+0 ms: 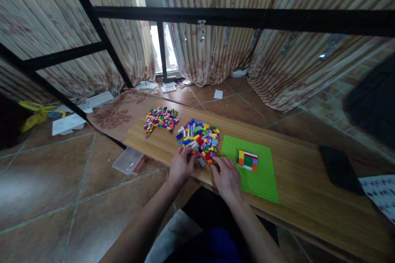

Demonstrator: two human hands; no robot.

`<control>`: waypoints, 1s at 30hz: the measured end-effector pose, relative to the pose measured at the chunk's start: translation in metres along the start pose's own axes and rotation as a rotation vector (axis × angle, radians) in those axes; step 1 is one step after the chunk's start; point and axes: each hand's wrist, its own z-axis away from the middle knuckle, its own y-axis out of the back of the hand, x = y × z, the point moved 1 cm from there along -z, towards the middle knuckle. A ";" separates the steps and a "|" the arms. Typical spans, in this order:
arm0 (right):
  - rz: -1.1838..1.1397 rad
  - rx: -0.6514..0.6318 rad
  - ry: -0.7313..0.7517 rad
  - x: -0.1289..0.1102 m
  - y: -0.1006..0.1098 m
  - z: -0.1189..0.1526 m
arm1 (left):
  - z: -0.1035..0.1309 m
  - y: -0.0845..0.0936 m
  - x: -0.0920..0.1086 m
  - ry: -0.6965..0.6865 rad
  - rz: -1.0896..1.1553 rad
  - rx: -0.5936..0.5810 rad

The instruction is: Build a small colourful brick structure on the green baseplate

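Observation:
A loose pile of mixed bricks lies on the wooden table, with both hands at its near edge. My left hand is at the pile's lower left, fingers curled inward beside an orange brick; whatever lies between the fingertips is too small to make out. At the lower right of the pile, my right hand has its thumb and fingers apart near an orange and a red brick. To its right, a green baseplate bears a small rectangular build of yellow, orange, red, white, purple and green bricks.
Small colourful pieces form a second pile at the table's left. A black phone-like object and a printed sheet are at the right. A clear plastic box sits below the table's left edge.

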 end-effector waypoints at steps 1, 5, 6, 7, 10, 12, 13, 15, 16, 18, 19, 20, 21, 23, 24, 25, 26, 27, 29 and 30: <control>-0.001 0.002 0.002 0.000 0.000 0.001 | -0.001 -0.001 0.000 -0.006 -0.019 -0.003; -0.015 0.008 0.035 -0.002 -0.003 0.000 | -0.001 -0.001 0.000 -0.017 -0.048 -0.011; -0.018 0.012 0.045 -0.003 -0.005 -0.001 | -0.001 -0.001 0.000 -0.020 -0.041 -0.010; -0.020 0.016 0.052 -0.004 -0.007 -0.002 | -0.001 -0.001 0.000 -0.022 -0.029 -0.006; -0.005 0.031 0.055 -0.005 -0.011 -0.005 | 0.000 0.002 -0.001 -0.018 0.033 0.029; 0.017 0.036 0.042 -0.005 -0.011 -0.005 | -0.001 0.006 -0.004 0.002 0.066 0.070; 0.024 0.038 0.034 -0.005 -0.011 -0.005 | -0.002 0.009 -0.005 0.017 0.076 0.096; 0.025 0.044 0.023 -0.004 -0.010 -0.004 | -0.006 0.014 -0.010 0.061 0.081 0.152; 0.021 0.048 0.020 -0.004 -0.009 -0.003 | -0.009 0.017 -0.012 0.084 0.076 0.176; 0.010 0.055 0.014 -0.004 -0.008 0.000 | -0.017 0.020 -0.017 0.117 0.046 0.196; 0.004 0.057 0.012 -0.004 -0.007 0.001 | -0.021 0.021 -0.019 0.124 0.022 0.187; -0.006 0.061 0.010 -0.005 -0.006 0.002 | -0.025 0.021 -0.021 0.125 -0.003 0.168; -0.018 0.067 0.008 -0.006 -0.006 0.002 | -0.030 0.021 -0.022 0.119 -0.024 0.141; -0.050 0.082 0.007 -0.008 -0.003 0.003 | -0.036 0.021 -0.024 0.101 -0.052 0.092; -0.066 0.090 0.006 -0.009 -0.001 0.004 | -0.039 0.022 -0.025 0.093 -0.059 0.079; -0.081 0.098 0.004 -0.010 0.001 0.004 | -0.040 0.023 -0.024 0.090 -0.063 0.076; -0.097 0.107 0.000 -0.011 0.004 0.005 | -0.040 0.025 -0.024 0.096 -0.062 0.081; -0.115 0.115 -0.005 -0.012 0.006 0.007 | -0.039 0.028 -0.022 0.111 -0.050 0.089; -0.168 0.129 -0.021 -0.013 0.011 0.010 | -0.031 0.032 -0.016 0.164 0.026 0.098; -0.209 0.132 -0.032 -0.015 0.013 0.013 | -0.025 0.034 -0.010 0.195 0.099 0.088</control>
